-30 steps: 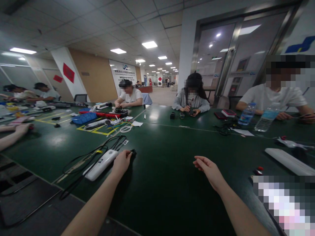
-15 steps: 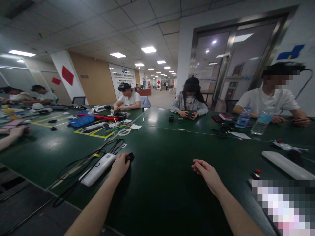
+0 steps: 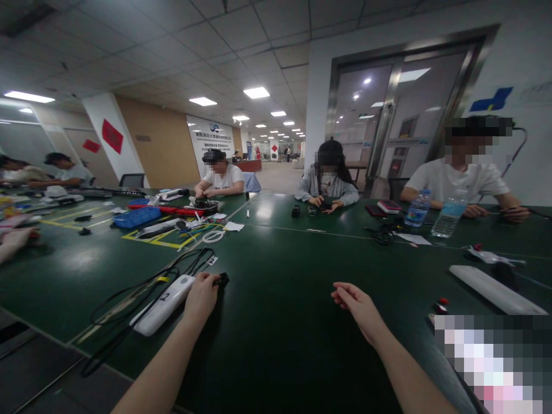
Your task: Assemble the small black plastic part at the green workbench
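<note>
My left hand (image 3: 202, 296) is closed around a small black object (image 3: 222, 280) on the green table; its kind is too small and dark to tell. That hand lies right beside a long white device marked 2 (image 3: 161, 305), partly covering its far end. Black cables (image 3: 125, 287) run along and past the device, with a small paper tag marked 2 (image 3: 213, 261). My right hand (image 3: 360, 302) is over the table to the right, its fingers and thumb drawn together, and I see nothing in them. Bare table surface lies between my two hands.
To the right are a white bar (image 3: 495, 290), a small red-topped object (image 3: 441, 305) and a blurred-out screen (image 3: 491, 362). Two water bottles (image 3: 449, 215) stand farther back. A blue tray (image 3: 137, 218), wires and tools lie far left. Several people sit around the table.
The view has turned slightly, so most things sit a little further left. My hands hold nearly the same poses. The person opposite has lowered a dark object toward the table.
</note>
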Available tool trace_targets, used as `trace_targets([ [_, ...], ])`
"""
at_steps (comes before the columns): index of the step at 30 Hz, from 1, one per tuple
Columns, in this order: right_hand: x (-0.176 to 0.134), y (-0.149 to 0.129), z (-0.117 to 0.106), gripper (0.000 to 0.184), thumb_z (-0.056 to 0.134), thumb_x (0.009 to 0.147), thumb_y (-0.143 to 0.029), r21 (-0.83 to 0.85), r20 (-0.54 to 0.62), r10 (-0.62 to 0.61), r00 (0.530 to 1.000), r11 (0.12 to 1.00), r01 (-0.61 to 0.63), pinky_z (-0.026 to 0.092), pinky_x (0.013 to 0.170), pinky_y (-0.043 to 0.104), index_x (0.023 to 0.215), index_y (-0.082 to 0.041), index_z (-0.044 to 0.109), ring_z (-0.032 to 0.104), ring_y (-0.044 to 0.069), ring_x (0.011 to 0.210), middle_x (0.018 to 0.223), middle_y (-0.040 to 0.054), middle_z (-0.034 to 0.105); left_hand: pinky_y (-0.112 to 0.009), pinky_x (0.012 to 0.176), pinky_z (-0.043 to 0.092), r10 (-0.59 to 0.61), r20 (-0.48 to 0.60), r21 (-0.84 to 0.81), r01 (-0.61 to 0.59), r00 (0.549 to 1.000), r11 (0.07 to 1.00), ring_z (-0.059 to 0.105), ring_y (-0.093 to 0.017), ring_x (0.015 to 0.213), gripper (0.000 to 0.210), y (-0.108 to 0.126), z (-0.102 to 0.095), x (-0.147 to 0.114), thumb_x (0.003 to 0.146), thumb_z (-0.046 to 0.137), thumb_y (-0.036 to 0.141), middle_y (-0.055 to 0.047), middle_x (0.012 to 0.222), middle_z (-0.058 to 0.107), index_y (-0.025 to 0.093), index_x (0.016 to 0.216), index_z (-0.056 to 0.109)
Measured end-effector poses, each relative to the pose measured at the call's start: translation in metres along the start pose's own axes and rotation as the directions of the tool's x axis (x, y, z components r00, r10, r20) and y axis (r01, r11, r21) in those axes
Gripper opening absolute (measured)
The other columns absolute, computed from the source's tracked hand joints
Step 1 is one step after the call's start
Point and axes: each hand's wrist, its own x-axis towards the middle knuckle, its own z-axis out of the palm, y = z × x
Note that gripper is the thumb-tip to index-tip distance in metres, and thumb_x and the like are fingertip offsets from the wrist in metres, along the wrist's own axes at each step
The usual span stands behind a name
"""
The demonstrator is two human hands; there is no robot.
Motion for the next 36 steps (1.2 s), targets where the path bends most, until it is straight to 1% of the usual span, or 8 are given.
trace_targets([
  [6, -0.002, 0.000, 0.000, 0.023, 0.051, 0.074, -0.032, -0.003, 0.009, -0.024, 1.000, 1.000, 0.024, 0.043, 0.074, 0.034, 0.093, -0.023, 0.060, 0.057, 0.020, 0.082, 0.084, 0.0035, 0.063, -0.036, 0.093, 0.034, 0.026, -0.022, 0.081, -0.024, 0.999, 0.996, 0.047, -0.025, 0.106, 0.026, -0.002, 0.000, 0.003, 0.073, 0.047, 0.018, -0.010, 0.105, 0.055, 0.020, 0.095, 0.062],
  [11, 0.001, 0.005, -0.002, 0.024, 0.051, 0.074, -0.034, -0.001, 0.018, -0.043, 0.999, 0.999, 0.043, 0.042, 0.075, 0.035, 0.093, -0.024, 0.061, 0.057, 0.021, 0.083, 0.084, 0.0030, 0.064, -0.034, 0.087, 0.039, 0.006, 0.064, -0.029, -0.004, 0.998, 1.000, 0.053, -0.022, 0.097, 0.026, -0.006, 0.001, 0.007, 0.074, 0.046, 0.021, -0.007, 0.104, 0.058, 0.021, 0.097, 0.058],
  [14, 0.002, 0.007, -0.002, 0.024, 0.052, 0.073, -0.034, 0.000, 0.023, -0.053, 0.998, 0.999, 0.053, 0.042, 0.075, 0.035, 0.093, -0.024, 0.061, 0.057, 0.021, 0.083, 0.084, 0.0028, 0.064, -0.033, 0.082, 0.041, -0.020, 0.130, -0.120, 0.036, 0.991, 0.992, 0.055, -0.023, 0.096, 0.034, 0.002, 0.001, 0.007, 0.074, 0.047, 0.027, -0.009, 0.104, 0.059, 0.018, 0.106, 0.049],
  [18, 0.001, 0.005, -0.001, 0.024, 0.051, 0.074, -0.033, 0.004, 0.023, -0.058, 0.998, 0.998, 0.057, 0.042, 0.074, 0.035, 0.093, -0.023, 0.061, 0.057, 0.020, 0.082, 0.085, 0.0030, 0.063, -0.033, 0.082, 0.041, 0.003, 0.248, -0.272, 0.066, 0.969, 0.960, 0.055, -0.023, 0.098, 0.047, 0.036, 0.001, 0.003, 0.074, 0.050, 0.029, -0.010, 0.111, 0.057, 0.016, 0.116, 0.035],
  [22, 0.000, 0.005, -0.001, 0.024, 0.051, 0.074, -0.034, 0.037, 0.016, -0.077, 0.997, 0.996, 0.077, 0.042, 0.074, 0.034, 0.093, -0.023, 0.061, 0.057, 0.019, 0.081, 0.084, 0.0029, 0.063, -0.030, 0.084, 0.040, 0.135, 0.320, -0.451, 0.026, 0.938, 0.892, 0.055, -0.019, 0.099, 0.047, 0.088, 0.009, -0.008, 0.071, 0.053, 0.026, -0.008, 0.110, 0.057, 0.019, 0.114, 0.036],
  [29, 0.007, 0.014, -0.003, 0.029, 0.053, 0.073, -0.040, 0.096, -0.033, -0.083, 0.996, 0.992, 0.086, 0.043, 0.072, 0.033, 0.095, -0.023, 0.060, 0.058, 0.020, 0.082, 0.086, 0.0036, 0.063, -0.035, 0.087, 0.039, 0.349, 0.350, -0.712, 0.005, 0.869, 0.702, 0.054, -0.021, 0.101, 0.051, 0.173, 0.033, -0.028, 0.064, 0.062, 0.021, -0.008, 0.111, 0.057, 0.022, 0.111, 0.044],
  [32, 0.008, 0.015, -0.002, 0.028, 0.052, 0.073, -0.040, 0.118, -0.053, -0.082, 0.995, 0.989, 0.088, 0.043, 0.071, 0.032, 0.094, -0.023, 0.059, 0.057, 0.019, 0.082, 0.086, 0.0037, 0.063, -0.037, 0.091, 0.038, 0.393, 0.364, -0.783, 0.049, 0.844, 0.621, 0.052, -0.021, 0.105, 0.048, 0.188, 0.036, -0.032, 0.065, 0.061, 0.017, -0.008, 0.113, 0.056, 0.022, 0.111, 0.045],
  [36, 0.005, 0.010, 0.000, 0.026, 0.052, 0.074, -0.037, 0.117, -0.060, -0.061, 0.996, 0.991, 0.068, 0.043, 0.071, 0.032, 0.093, -0.022, 0.060, 0.057, 0.019, 0.081, 0.085, 0.0039, 0.063, -0.037, 0.095, 0.037, 0.454, 0.373, -0.840, 0.086, 0.809, 0.536, 0.048, -0.019, 0.110, 0.043, 0.186, 0.037, -0.033, 0.069, 0.057, 0.011, -0.007, 0.118, 0.052, 0.022, 0.109, 0.044],
])
